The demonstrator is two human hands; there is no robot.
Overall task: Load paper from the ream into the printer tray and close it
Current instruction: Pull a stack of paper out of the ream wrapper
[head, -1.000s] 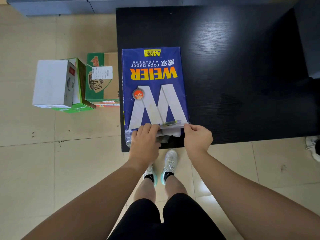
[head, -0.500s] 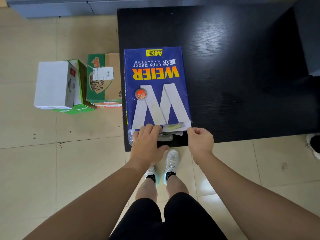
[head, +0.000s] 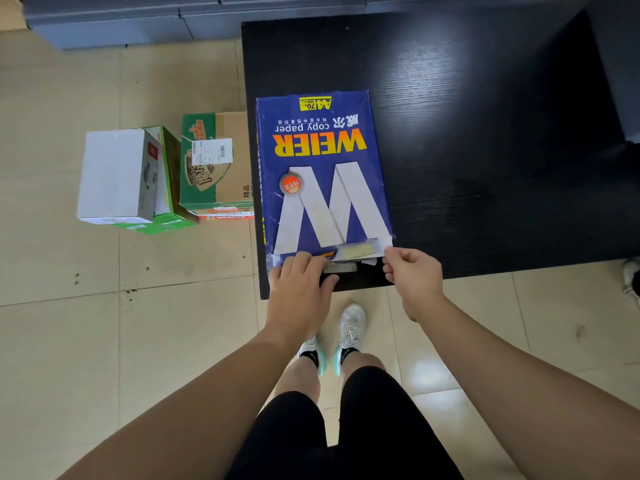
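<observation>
A blue "WEIER copy paper" ream (head: pixel 322 168) lies flat on the black table (head: pixel 467 133), near its front left corner. The near end of its wrapper is torn open, and white paper edges (head: pixel 341 267) show there. My left hand (head: pixel 299 282) presses on the near left corner of the ream, thumb under the opened end. My right hand (head: pixel 412 271) pinches the wrapper flap at the near right corner. No printer or tray is in view.
Cardboard boxes stand on the tiled floor left of the table: a white one (head: pixel 114 174) and green ones (head: pixel 214 161). Grey cabinets (head: pixel 138 19) run along the far wall. A shoe (head: pixel 632 275) shows at the right edge.
My left thumb has slipped out below the ream's open end. My right hand has shifted slightly right, still on the flap. The ream stays in place.
</observation>
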